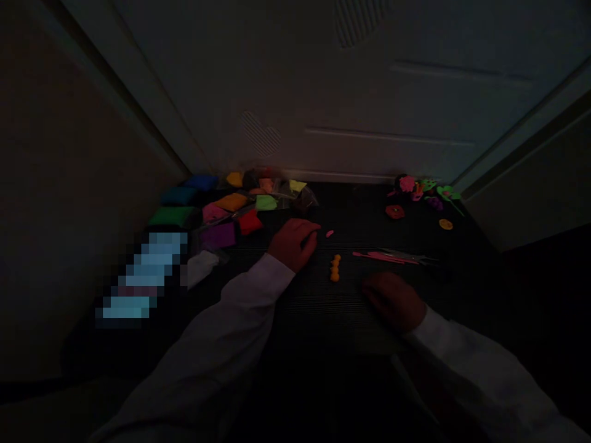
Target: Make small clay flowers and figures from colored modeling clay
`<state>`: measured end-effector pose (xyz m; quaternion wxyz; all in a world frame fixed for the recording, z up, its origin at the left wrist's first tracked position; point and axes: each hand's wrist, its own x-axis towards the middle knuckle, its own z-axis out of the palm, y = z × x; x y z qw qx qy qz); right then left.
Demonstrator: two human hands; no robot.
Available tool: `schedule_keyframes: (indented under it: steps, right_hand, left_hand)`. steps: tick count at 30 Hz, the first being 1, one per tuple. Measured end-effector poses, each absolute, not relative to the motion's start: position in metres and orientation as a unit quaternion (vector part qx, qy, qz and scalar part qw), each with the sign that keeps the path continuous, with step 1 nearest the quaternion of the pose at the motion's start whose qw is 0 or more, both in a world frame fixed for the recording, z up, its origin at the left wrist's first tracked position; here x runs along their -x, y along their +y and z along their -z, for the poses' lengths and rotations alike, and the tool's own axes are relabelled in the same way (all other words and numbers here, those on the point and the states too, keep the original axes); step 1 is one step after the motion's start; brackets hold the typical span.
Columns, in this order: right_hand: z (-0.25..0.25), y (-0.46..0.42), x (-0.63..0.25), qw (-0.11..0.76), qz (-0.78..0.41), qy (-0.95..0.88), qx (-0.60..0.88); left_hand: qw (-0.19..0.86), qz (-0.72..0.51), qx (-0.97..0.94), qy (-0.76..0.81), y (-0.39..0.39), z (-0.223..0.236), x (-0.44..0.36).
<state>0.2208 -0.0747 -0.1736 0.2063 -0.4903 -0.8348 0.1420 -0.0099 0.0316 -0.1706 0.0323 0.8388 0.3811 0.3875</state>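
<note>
The view is very dark. My left hand (pixel 294 244) rests on the dark table, palm down, its thumb apart from the stretched index finger, holding nothing that I can see. Just right of its fingertips lies a small pink piece of clay (pixel 329 234). An orange row of joined clay balls (pixel 335 269), like a caterpillar, lies between my hands. My right hand (pixel 393 300) is on the table to its right, with fingers curled inward; whatever they hold, if anything, is hidden. Beyond that hand are pink modelling tools (pixel 385 256) and scissors (pixel 410 255).
Colourful clay packets, including a purple one (pixel 218 235) and a green one (pixel 172 216), crowd the left and back. A lit, blurred-out screen (pixel 152 267) is at far left. Clay flowers (pixel 407 183), a red piece (pixel 394 212) and a yellow disc (pixel 446 224) sit back right.
</note>
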Motion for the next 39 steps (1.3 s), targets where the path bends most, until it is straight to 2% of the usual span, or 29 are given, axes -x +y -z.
schedule_keyframes:
  steps: [4,7,13,18,28,34,39]
  right_hand:
    - [0.182,-0.084,-0.227,0.179,-0.026,-0.853,0.489]
    - [0.176,-0.092,-0.228,0.135,0.009,-0.867,0.48]
    - [0.17,-0.097,-0.229,0.079,0.022,-0.849,0.522]
    - [0.162,-0.097,-0.228,0.031,-0.009,-0.878,0.477]
    - [0.167,-0.096,-0.225,0.052,0.001,-0.864,0.501]
    - [0.162,-0.095,-0.226,0.018,-0.021,-0.877,0.479]
    - [0.163,-0.095,-0.224,0.031,-0.006,-0.861,0.508]
  left_hand:
    - [0.028,-0.402,-0.831,0.382,0.032,0.171,0.011]
    - [0.027,-0.401,-0.834,0.379,0.033,0.171,0.011]
    - [0.026,-0.399,-0.834,0.381,0.032,0.171,0.011]
    - [0.027,-0.405,-0.832,0.379,0.033,0.172,0.011]
    - [0.034,-0.399,-0.833,0.382,0.033,0.172,0.012]
    - [0.036,-0.403,-0.83,0.384,0.033,0.172,0.012]
    - [0.037,-0.399,-0.832,0.385,0.033,0.171,0.012]
